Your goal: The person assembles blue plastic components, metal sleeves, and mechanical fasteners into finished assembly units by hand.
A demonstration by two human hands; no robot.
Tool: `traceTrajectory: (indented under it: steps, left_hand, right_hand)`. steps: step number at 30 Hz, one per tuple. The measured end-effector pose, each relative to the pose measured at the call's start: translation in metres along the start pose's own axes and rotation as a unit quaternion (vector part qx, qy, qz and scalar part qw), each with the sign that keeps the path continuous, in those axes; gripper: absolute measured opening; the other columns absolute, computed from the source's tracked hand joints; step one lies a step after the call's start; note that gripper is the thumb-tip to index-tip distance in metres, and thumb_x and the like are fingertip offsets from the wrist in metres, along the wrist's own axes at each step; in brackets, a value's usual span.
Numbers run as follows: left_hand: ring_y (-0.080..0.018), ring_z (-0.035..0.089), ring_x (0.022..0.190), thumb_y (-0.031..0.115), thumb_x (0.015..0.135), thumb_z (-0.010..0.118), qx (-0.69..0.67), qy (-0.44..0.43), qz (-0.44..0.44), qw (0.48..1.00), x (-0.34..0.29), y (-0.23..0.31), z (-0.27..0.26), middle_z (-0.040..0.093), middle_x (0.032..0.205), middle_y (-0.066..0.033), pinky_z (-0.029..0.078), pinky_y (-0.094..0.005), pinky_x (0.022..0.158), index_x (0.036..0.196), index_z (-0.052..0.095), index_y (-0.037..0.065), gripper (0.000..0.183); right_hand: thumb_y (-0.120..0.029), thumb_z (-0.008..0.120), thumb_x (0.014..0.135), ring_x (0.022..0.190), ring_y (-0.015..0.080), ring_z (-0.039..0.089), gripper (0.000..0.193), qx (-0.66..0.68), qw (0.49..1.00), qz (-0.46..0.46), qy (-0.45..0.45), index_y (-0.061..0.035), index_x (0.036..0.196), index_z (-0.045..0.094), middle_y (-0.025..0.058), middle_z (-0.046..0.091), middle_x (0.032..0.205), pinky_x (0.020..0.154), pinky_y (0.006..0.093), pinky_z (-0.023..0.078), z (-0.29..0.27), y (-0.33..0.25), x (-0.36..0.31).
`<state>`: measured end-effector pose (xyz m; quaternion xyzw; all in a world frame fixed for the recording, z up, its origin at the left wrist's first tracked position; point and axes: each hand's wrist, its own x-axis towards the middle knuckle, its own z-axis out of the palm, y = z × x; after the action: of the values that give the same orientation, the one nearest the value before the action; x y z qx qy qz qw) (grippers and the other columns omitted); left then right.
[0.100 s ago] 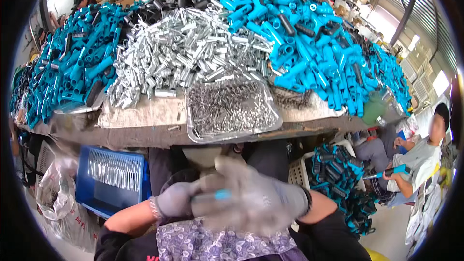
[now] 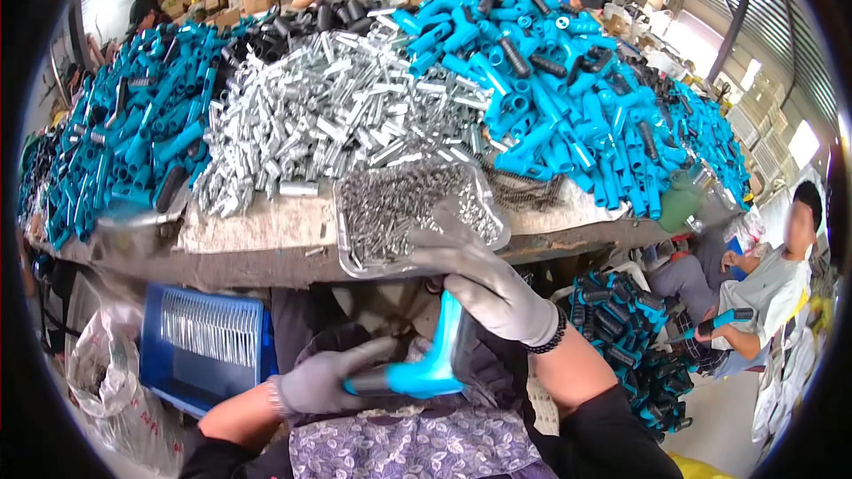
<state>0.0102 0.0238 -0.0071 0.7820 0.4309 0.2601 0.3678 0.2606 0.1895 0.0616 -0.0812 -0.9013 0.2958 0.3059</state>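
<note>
Both my hands wear grey gloves. My left hand [image 2: 324, 381], low in front of my lap, is closed around the black grip end of a teal and black pistol-shaped plastic housing [image 2: 430, 368]. The housing's other arm points up toward the table edge. My right hand [image 2: 501, 288] is over the near rim of a clear plastic tray [image 2: 346, 253], fingers stretched out and apart, above small metal parts [image 2: 390, 204] such as springs and pins. Its fingertips are blurred, and I see nothing held in them. The palm side is hidden.
Behind the tray lie heaps of silver metal tubes [image 2: 311, 115] and teal housings [image 2: 559, 98], with more teal housings [image 2: 151, 124] at left. Below the table stand a blue bin [image 2: 200, 381] of metal strips and a pile of finished-looking handles [image 2: 612, 319]. A seated person [image 2: 754, 302] is at right.
My hands were together in front of my lap, blurred. Now they are apart: the right has moved forward to the tray, and the left shows the teal housing.
</note>
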Motion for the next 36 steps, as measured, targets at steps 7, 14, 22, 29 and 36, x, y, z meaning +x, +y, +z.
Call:
traceTrajectory:
  steps: [7,14,22,29,36]
  left_hand:
    - [-0.0382,0.066,0.093,0.013,0.081,0.074,-0.078,-0.133,-0.014,0.988,-0.013,-0.025,0.03,0.063,0.122,-0.0231,0.053,-0.0377,0.087,0.156,0.029,0.015,0.087]
    - [-0.019,0.062,0.117,0.015,0.08,0.076,-0.294,-0.031,-0.053,0.954,-0.001,-0.021,-0.004,0.062,0.133,-0.0132,0.048,-0.0333,0.1,0.149,0.039,0.002,0.079]
    - [-0.0246,0.066,0.111,0.019,0.085,0.074,-0.223,-0.068,-0.092,0.968,-0.012,-0.021,0.032,0.067,0.124,-0.014,0.049,-0.0333,0.098,0.148,0.042,0.006,0.072]
    - [-0.0186,0.056,0.127,0.018,0.085,0.08,-0.353,0.039,-0.038,0.934,-0.052,-0.046,0.055,0.057,0.142,-0.0109,0.042,-0.0334,0.109,0.148,0.042,0.003,0.075]
    - [-0.0121,0.064,0.095,0.01,0.082,0.078,-0.43,0.083,-0.125,0.89,-0.098,-0.053,0.032,0.069,0.102,-0.0039,0.049,-0.0281,0.089,0.12,0.066,-0.002,0.042]
  right_hand:
    - [-0.022,0.049,0.098,0.131,0.0337,0.05,0.035,0.022,0.998,-0.001,-0.064,-0.0077,0.125,0.066,0.0147,0.063,0.131,0.117,0.0477,0.026,0.026,-0.05,0.022]
    - [-0.024,0.051,0.098,0.141,0.0407,0.04,0.038,0.167,0.963,-0.204,-0.051,-0.005,0.127,0.067,0.018,0.057,0.139,0.118,0.0566,0.02,0.029,-0.08,0.001]
    - [-0.03,0.053,0.1,0.078,0.0116,0.065,0.036,0.265,0.869,0.417,-0.02,0.001,0.114,0.066,0.0068,0.071,0.089,0.074,0.0291,0.053,0.027,-0.017,0.04]
    - [-0.028,0.06,0.098,0.094,0.0205,0.062,0.037,0.101,0.985,0.135,0.028,0.0002,0.122,0.058,0.0118,0.064,0.106,0.085,0.033,0.048,0.069,-0.016,0.017]
    - [-0.027,0.065,0.091,0.097,0.0351,0.067,0.026,-0.221,0.952,0.205,0.055,-0.0043,0.103,0.069,0.0186,0.071,0.103,0.084,0.0424,0.052,0.044,0.092,0.185]
